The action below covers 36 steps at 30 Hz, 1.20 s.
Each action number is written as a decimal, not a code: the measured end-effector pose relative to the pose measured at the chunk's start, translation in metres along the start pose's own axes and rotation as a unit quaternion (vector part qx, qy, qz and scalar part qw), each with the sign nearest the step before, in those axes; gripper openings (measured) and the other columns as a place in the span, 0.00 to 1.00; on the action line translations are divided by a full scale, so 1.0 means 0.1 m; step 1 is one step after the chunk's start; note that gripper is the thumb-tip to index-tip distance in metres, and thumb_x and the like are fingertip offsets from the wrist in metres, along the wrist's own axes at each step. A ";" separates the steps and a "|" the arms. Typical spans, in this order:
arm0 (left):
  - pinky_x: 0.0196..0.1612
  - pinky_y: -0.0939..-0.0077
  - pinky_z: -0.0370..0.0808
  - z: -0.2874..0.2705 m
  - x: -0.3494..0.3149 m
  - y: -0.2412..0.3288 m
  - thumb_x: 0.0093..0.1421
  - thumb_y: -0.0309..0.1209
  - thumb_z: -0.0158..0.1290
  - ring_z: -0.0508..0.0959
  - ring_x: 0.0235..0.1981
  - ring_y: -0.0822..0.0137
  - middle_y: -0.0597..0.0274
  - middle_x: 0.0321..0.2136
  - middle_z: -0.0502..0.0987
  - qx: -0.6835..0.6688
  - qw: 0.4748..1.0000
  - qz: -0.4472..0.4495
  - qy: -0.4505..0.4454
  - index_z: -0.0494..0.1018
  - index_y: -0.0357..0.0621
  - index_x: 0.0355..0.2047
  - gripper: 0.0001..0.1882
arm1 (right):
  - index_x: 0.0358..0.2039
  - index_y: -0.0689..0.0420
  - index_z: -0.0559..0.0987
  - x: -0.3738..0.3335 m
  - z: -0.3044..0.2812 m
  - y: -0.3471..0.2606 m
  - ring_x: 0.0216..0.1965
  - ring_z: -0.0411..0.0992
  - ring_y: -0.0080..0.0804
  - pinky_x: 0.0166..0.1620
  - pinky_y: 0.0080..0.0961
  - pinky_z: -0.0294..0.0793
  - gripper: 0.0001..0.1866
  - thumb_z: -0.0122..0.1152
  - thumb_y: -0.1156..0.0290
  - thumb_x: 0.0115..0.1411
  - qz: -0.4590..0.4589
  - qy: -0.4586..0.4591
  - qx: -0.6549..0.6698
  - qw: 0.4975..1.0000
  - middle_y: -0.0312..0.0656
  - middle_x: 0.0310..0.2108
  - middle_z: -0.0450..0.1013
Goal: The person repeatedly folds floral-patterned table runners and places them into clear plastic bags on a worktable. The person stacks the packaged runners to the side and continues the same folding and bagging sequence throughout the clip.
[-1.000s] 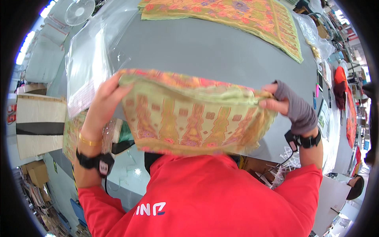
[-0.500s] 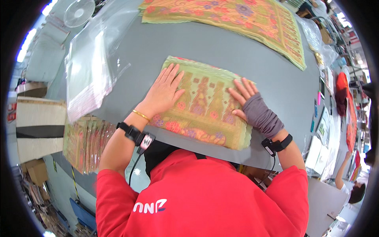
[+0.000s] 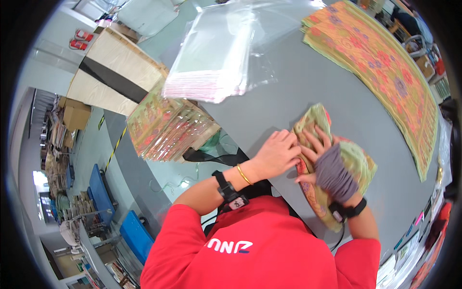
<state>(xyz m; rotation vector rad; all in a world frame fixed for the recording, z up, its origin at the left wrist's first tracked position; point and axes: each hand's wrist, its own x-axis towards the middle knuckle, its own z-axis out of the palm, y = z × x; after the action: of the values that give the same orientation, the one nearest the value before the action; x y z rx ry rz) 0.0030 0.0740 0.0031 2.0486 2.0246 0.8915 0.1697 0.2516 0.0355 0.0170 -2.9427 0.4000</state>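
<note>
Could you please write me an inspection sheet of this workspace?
Surface: grey table.
Things in hand: patterned cloth, bunched on the table.
Clutter: clear plastic bags, stacked; second patterned cloth, laid out; pink pen-like item.
Hands: left hand touches the bunched cloth's left edge; right hand, fingers spread, rests on it.
Cables: thin black cable at the right wrist strap.
Surroundings: wrapped patterned pieces, blue trolley, red extinguishers.

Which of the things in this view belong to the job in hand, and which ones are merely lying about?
Seem to belong: bunched patterned cloth, with the left hand and right hand at it; similar spread-out cloth; clear plastic bags; plastic-wrapped stack.

Seem merely lying about: blue platforms; cardboard box; red extinguishers.
</note>
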 end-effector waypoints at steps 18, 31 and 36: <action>0.53 0.55 0.78 -2.22 0.12 -3.31 0.64 0.28 0.54 0.81 0.49 0.49 0.54 0.43 0.81 0.362 0.913 -0.114 -0.146 0.79 0.41 0.38 0.06 | 0.47 0.55 0.83 -0.12 0.31 -0.15 0.56 0.74 0.47 0.58 0.44 0.75 0.18 0.66 0.80 0.53 0.106 0.144 0.062 0.982 0.40 0.55 0.79; 0.49 0.55 0.78 -0.86 0.71 -1.54 0.64 0.29 0.54 0.79 0.42 0.47 0.51 0.35 0.77 0.051 0.999 0.010 0.015 0.74 0.37 0.54 0.19 | 0.48 0.57 0.79 -0.39 0.21 -0.16 0.53 0.74 0.49 0.56 0.43 0.76 0.17 0.64 0.83 0.57 0.112 0.203 0.071 0.970 0.44 0.54 0.78; 0.55 0.54 0.78 -0.38 0.72 -0.74 0.63 0.25 0.54 0.79 0.51 0.42 0.46 0.45 0.79 -0.083 0.995 -0.055 -0.013 0.74 0.35 0.54 0.19 | 0.46 0.58 0.81 -0.74 0.02 -0.35 0.54 0.75 0.45 0.54 0.41 0.78 0.17 0.67 0.81 0.53 0.128 0.286 0.022 0.950 0.39 0.50 0.80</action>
<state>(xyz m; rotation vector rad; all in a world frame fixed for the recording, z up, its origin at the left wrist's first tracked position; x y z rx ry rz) -0.0846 0.1372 0.0213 1.8357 1.9564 0.9696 0.2435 0.2166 0.0301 -0.4073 -2.3635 0.4185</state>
